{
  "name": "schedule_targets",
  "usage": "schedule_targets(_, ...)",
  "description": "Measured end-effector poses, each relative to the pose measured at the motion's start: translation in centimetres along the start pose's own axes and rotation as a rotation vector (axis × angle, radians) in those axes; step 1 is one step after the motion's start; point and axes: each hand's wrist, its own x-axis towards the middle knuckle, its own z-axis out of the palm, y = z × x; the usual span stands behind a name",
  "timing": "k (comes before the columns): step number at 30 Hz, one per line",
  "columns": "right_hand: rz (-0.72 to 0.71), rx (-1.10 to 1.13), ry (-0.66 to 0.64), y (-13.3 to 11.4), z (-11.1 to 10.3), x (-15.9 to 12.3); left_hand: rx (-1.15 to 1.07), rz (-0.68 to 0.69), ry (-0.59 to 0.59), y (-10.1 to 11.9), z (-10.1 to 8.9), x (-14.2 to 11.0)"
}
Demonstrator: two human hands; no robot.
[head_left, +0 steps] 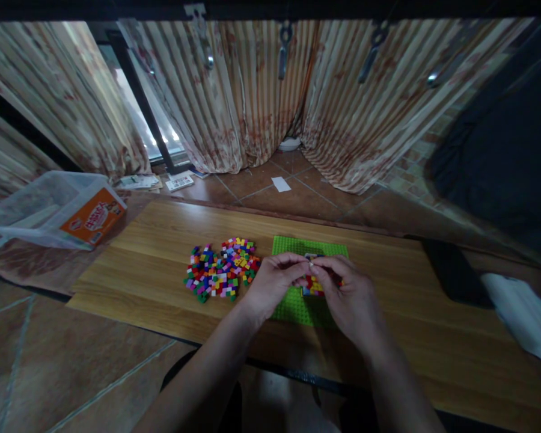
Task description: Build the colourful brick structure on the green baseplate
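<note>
My left hand (pixel 277 279) and my right hand (pixel 349 291) meet over the green baseplate (pixel 291 307), fingertips pinched together. A tiny pale piece, perhaps a toy brick, shows between them; its shape is too small to make out. Beneath my fingers, a cluster of red, yellow and blue building bricks (pixel 314 287) sits on the baseplate, partly covered by both hands. Left of the baseplate, close to my left hand, lies a loose pile of small multicoloured building bricks (pixel 220 270).
The wooden table (pixel 139 270) runs across the view. A clear plastic bin (pixel 40 222) with an orange label stands beyond its left end. At the right lie a black flat object (pixel 453 273) and a white bag-like bundle (pixel 523 313). Striped curtains (pixel 261 102) hang behind.
</note>
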Motion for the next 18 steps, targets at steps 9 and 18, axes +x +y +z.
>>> schedule_targets(9, 0.122, -0.137, 0.064, 3.6, -2.8, 0.5, 0.133, 0.052, 0.125, -0.1, 0.0, 0.3)
schedule_targets(18, 0.060, -0.209, 0.015, 5.3, -2.0, 0.4, 0.283, 0.090, 0.104, -0.6, -0.4, 0.6)
